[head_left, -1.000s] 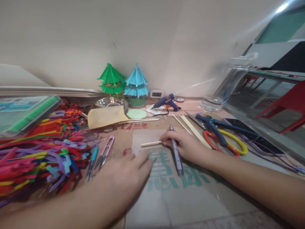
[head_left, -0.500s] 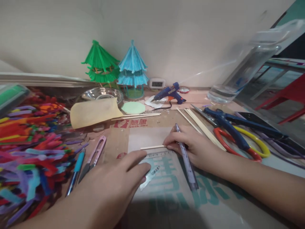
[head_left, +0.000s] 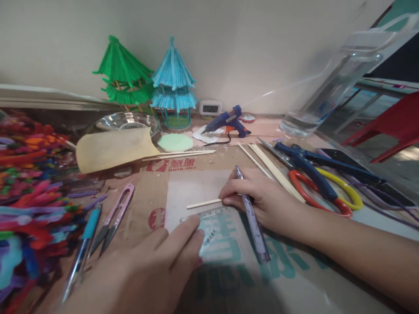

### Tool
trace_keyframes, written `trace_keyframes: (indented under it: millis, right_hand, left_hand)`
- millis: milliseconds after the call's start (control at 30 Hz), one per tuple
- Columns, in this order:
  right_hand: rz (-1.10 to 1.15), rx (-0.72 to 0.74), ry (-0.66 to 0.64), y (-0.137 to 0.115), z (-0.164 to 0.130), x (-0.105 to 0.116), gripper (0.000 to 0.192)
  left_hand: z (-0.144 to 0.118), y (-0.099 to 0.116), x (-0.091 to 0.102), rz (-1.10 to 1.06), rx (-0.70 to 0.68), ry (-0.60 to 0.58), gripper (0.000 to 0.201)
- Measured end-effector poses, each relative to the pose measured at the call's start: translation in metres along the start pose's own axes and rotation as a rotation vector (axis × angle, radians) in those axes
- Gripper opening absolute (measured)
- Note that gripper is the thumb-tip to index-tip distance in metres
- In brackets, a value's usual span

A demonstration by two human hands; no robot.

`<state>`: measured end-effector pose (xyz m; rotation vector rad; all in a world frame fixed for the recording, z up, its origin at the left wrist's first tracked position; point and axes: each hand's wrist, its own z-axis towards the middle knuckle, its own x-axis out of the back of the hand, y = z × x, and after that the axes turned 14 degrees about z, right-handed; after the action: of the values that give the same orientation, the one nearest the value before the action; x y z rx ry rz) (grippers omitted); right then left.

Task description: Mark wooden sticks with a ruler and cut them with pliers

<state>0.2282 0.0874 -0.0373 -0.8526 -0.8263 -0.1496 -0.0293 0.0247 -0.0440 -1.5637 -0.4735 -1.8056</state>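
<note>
Left hand (head_left: 157,266) has slid forward, lower centre of frame; fingertips now press flat on the clear ruler (head_left: 209,231), pinning it to the cardboard on the desk (head_left: 327,288). No closed grip there, just open fingers bearing down. Right hand (head_left: 262,198), centre frame, unchanged: pinching the end of the thin wooden stick (head_left: 204,203) while gripping a pen (head_left: 252,216). Stick lies just above the ruler's edge, now better aligned for measuring. Thread snips (head_left: 114,220) lie untouched, left of centre.

Head camera looks down, close, perhaps tilted.
</note>
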Motion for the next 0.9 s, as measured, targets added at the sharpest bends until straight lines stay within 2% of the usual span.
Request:
trace_keyframes:
  millis: [67,133,233,300,533,767,900]
  right_hand:
    - [-0.001,0.011,-0.012,-0.001,-0.001,0.000,0.014]
    - [0.005,0.030,-0.026,-0.003,-0.002,-0.001,0.014]
    - [0.032,0.028,-0.056,-0.007,-0.003,-0.004,0.015]
    - [0.039,0.010,-0.072,-0.009,-0.004,-0.007,0.017]
    - [0.021,0.051,-0.061,-0.006,-0.003,-0.013,0.018]
    - [0.034,0.080,-0.081,-0.010,-0.001,-0.014,0.019]
    - [0.032,0.097,-0.081,-0.010,0.000,-0.015,0.019]
  left_hand:
    - [-0.003,0.009,0.004,0.138,-0.125,0.032,0.062]
    - [-0.002,0.019,0.013,0.278,-0.179,-0.020,0.060]
    - [0.003,0.028,0.030,0.400,-0.122,-0.176,0.055]
    - [0.008,0.031,0.036,0.421,-0.124,-0.238,0.055]
    - [0.018,0.036,0.042,0.377,-0.079,-0.467,0.070]
    - [0.024,0.035,0.047,0.340,-0.072,-0.531,0.066]
    - [0.025,0.033,0.043,0.318,-0.076,-0.492,0.063]
